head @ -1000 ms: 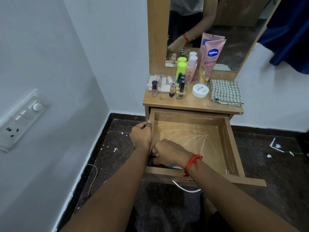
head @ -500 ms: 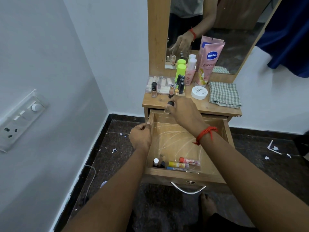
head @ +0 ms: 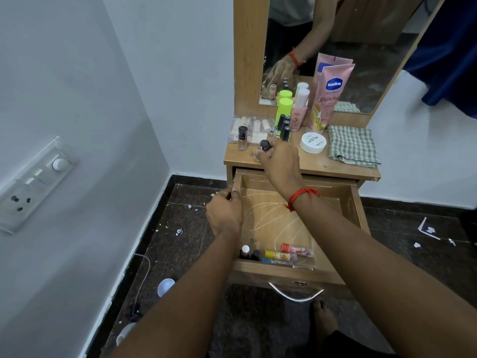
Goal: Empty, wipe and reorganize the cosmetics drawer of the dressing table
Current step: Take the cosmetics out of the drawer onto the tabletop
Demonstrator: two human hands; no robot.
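Note:
The wooden drawer (head: 357, 215) of the dressing table stands pulled out. My left hand (head: 224, 213) grips its left side wall. My right hand (head: 280, 161) is over the tabletop (head: 322, 169), shut on a small nail polish bottle with a black cap (head: 264, 145), which rests on or just above the wood. Inside the drawer's front edge lie a red tube (head: 296, 249), a yellow tube (head: 280, 255), a blue stick (head: 276, 261) and two small bottles (head: 245, 251). Chalky white streaks mark the drawer floor.
On the tabletop stand several nail polish bottles (head: 242, 137), a green bottle (head: 284, 109), a pink bottle (head: 299, 109), a Vaseline tube (head: 329, 96), a white jar (head: 313, 142) and a folded checked cloth (head: 352, 146). A mirror (head: 361, 34) rises behind. Litter dots the dark floor; a wall is close on the left.
My right hand rose out of the drawer's front corner with a small bottle and carried it to the tabletop. The tubes in the drawer came into sight. My left hand stayed.

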